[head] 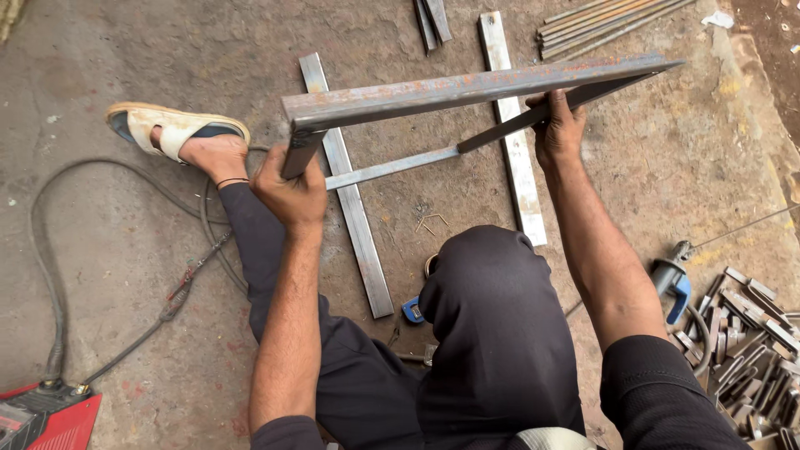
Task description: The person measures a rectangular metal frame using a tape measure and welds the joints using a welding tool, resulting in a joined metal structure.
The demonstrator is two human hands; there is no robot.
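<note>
Rusty steel frame [467, 87] (raised off floor): left hand [292, 187], right hand [558, 125] both clenched round it.

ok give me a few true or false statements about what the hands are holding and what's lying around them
1. Both hands grip a rusty metal frame. True.
2. The left hand holds a hammer. False: it grips the frame's left corner.
3. The right hand holds the frame's dark diagonal bar. True.
4. A pile of short metal offcuts lies at the right. True.
5. The flat bars on the ground are wooden. False: they are metal.
</note>
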